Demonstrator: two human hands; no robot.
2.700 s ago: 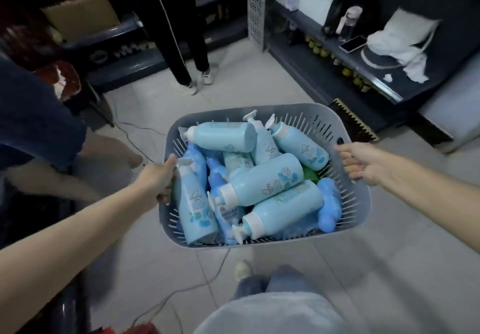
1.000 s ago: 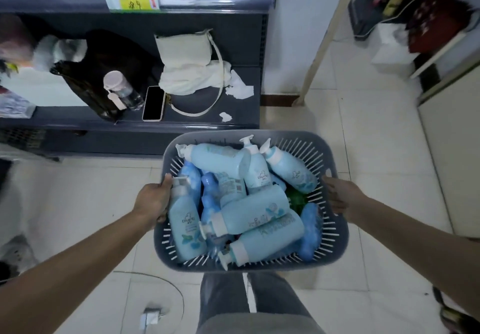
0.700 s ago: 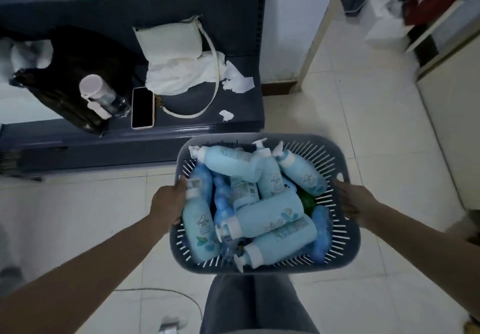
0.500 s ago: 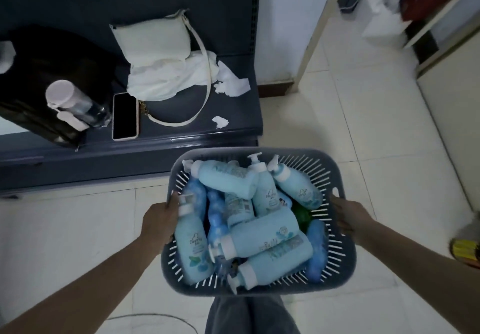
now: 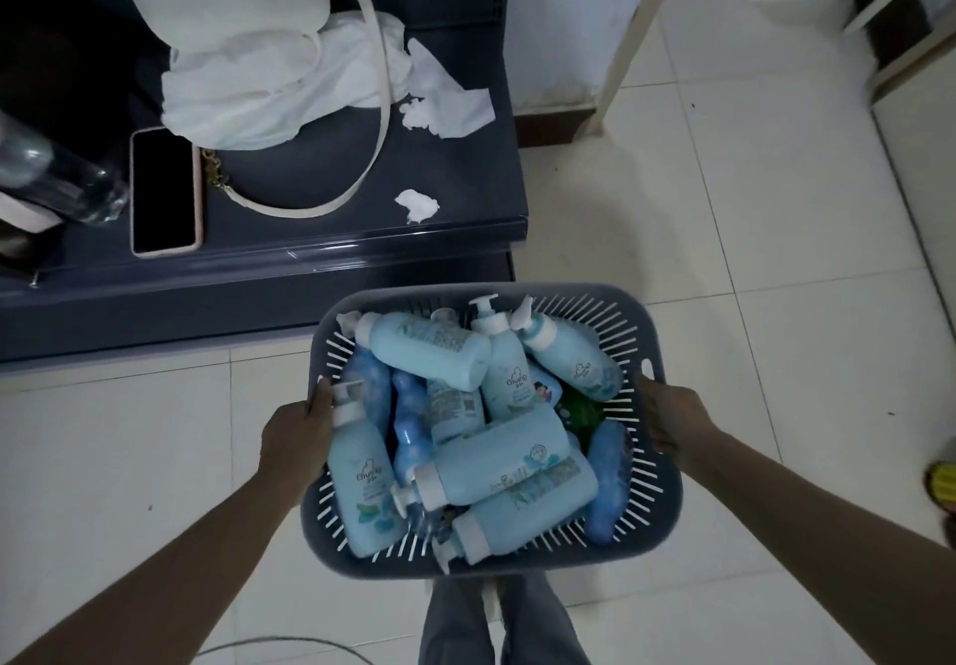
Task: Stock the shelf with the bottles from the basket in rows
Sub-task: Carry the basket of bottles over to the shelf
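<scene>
two sets of fingers [image 5: 325, 394], left hand [image 5: 295, 436] and right hand [image 5: 667, 416], clutch the basket [image 5: 414, 298] of "giving"-labelled bottles [image 5: 509, 385].

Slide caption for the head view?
The left hand and right hand grip a grey basket of light-blue bottles before a dark shelf bearing a phone and white bag.

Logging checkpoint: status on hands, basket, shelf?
Left hand and right hand grip basket rim. Bottles all inside, none shelved. Phone, white bag, tissues on shelf.

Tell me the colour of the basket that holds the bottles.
Dark grey-blue basket, with pale slits in its walls; the head view shows it.
</scene>
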